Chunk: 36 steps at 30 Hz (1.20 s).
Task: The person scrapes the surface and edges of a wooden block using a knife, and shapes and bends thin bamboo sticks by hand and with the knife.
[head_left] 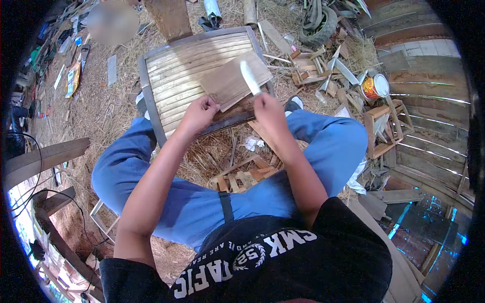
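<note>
Black T-shirt [283, 270], white lettering across the chest; worn by the person, nearest of all. Blue trousers [331, 151], one pair, knees spread wide, dark strap at the waist.

Slatted panel [169, 86], pale slats in a dark frame; stood beyond the lap, between the knees. Brown board [225, 78], flat, pale along its near edge; lay aslant on the right part of the panel.

Left hand [199, 115]: fingers curled, at the near left corner of the board; whether it gripped the board or some small thing could not be told. Right hand [269, 109]: closed round the handle of a knife [249, 78], at the near right edge of the panel. Blade bright, pointing away from the body and slightly left, above the board; contact with it not discernible.

Surroundings: straw-strewn ground [126, 96]; crumpled white scrap [252, 143] below the panel's near edge; tyre [322, 29] at far right; paint can [375, 87], tilted, near a plank wall [432, 83]; yellow packet [73, 81] at far left.
</note>
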Tool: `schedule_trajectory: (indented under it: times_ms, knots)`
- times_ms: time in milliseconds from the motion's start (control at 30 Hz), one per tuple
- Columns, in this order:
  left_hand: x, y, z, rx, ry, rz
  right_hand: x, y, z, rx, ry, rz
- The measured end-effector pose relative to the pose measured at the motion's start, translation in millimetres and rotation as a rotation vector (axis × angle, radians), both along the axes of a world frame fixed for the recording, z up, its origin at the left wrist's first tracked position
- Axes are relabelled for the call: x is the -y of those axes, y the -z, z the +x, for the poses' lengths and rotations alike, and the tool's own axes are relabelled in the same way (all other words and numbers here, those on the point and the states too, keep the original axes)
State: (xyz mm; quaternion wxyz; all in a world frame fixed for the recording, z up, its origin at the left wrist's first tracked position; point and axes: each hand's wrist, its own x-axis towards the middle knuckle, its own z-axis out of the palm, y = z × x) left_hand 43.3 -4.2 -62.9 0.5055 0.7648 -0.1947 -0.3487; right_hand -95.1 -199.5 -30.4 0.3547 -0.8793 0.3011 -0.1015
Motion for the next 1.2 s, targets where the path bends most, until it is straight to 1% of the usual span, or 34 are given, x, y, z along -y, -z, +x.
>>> schedule_trajectory:
  times_ms: [33, 67, 167, 200, 233, 267, 300, 333, 400, 433, 500, 533, 633, 667, 767, 900, 967, 1067, 1133, 1200]
  knots:
    - [-1, 2, 1, -0.013, 0.000, -0.031, 1, -20, 2, 0.002, 0.001, 0.006]
    - [-1, -3, 0, -0.014, 0.002, -0.024, 0, -43, 6, -0.036, 0.115, 0.128]
    - [2, -18, -3, -0.032, -0.011, 0.021, -13, -38, 10, -0.051, 0.301, 0.391]
    - [2, -19, -4, -0.073, -0.032, 0.012, -15, -8, 7, -0.021, 0.161, 0.143]
    - [3, -17, -3, -0.113, -0.051, 0.004, -18, -1, 8, 0.011, 0.023, -0.104]
    - [3, -14, -2, -0.111, -0.051, 0.004, -14, 3, 6, -0.022, 0.029, -0.045]
    - [2, -7, -2, -0.097, -0.037, -0.009, -12, -10, 9, -0.018, 0.029, -0.043]
    - [0, -7, -1, -0.084, -0.021, -0.018, -8, -28, 11, -0.022, 0.142, 0.146]
    - [-2, -11, 0, -0.063, -0.005, 0.020, 34, 13, 6, -0.061, 0.175, 0.022]
    - [-1, -13, -1, -0.042, 0.005, 0.045, 35, 10, 5, -0.065, 0.174, 0.021]
    - [-1, -14, -1, -0.067, 0.001, 0.023, 42, 1, 5, -0.062, 0.253, 0.242]
    - [-1, -15, -1, -0.088, 0.000, 0.004, 43, 1, 4, -0.062, 0.257, 0.237]
    - [-3, -18, -1, -0.058, 0.000, -0.004, 39, 3, 6, -0.044, 0.200, 0.101]
    - [-3, -19, 0, -0.058, 0.001, -0.002, 41, 14, 6, -0.022, 0.186, 0.101]
    - [-3, -20, 0, -0.124, -0.005, -0.051, 32, 8, 8, 0.008, 0.182, 0.111]
    - [-3, -15, 2, -0.089, 0.016, -0.010, 25, 3, 10, -0.020, 0.183, 0.158]
    - [-4, -16, 1, -0.058, 0.017, 0.012, 23, 7, 10, 0.039, 0.142, 0.130]
    - [-3, -27, 0, -0.022, 0.021, 0.037, 14, -11, 11, 0.032, 0.145, 0.179]
    - [-2, -37, -2, -0.061, 0.021, 0.048, 14, -11, 10, 0.024, 0.136, 0.173]
    - [-2, -28, -1, -0.039, 0.020, 0.017, 13, -14, 10, 0.018, 0.127, 0.165]
